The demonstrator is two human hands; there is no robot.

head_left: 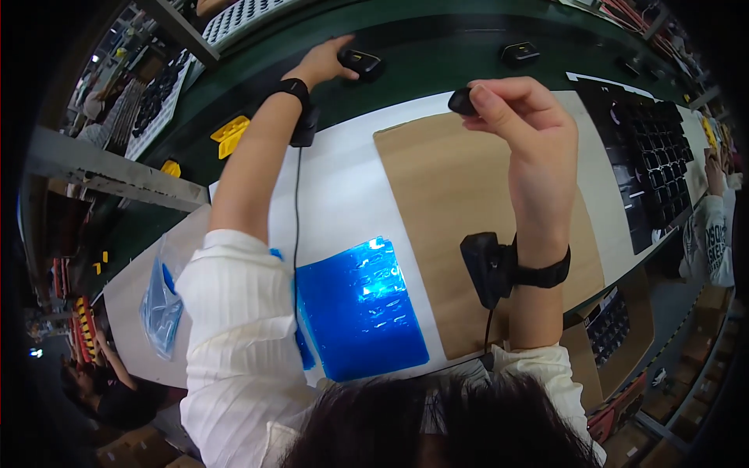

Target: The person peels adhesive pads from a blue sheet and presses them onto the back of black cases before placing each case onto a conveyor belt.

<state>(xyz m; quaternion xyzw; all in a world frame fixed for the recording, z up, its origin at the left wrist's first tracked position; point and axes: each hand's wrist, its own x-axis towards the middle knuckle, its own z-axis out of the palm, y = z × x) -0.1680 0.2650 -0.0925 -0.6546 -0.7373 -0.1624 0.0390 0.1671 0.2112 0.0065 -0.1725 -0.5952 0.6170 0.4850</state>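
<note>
Head view: the step in hand looks like picking small black plastic housings off the dark green conveyor belt that runs along the far edge of the white workbench. The left hand is stretched out over the belt, arm nearly straight, fingers curled down onto a small black rounded plastic part lying on the belt; whether they have closed on it or only touch it I cannot tell. The right hand is raised above the far end of the brown cardboard sheet, forearm upright, wrist bent, thumb and forefinger pinching a second small black part clear of the bench. Each wrist carries a black strap with a boxy black device and a thin cable.

A glossy blue plastic tray lies at the near edge of the bench, left of the cardboard. A black compartmented tray sits at the right end.

The next move would seem to call for a firm close on the belt part and a lift back toward the bench.
</note>
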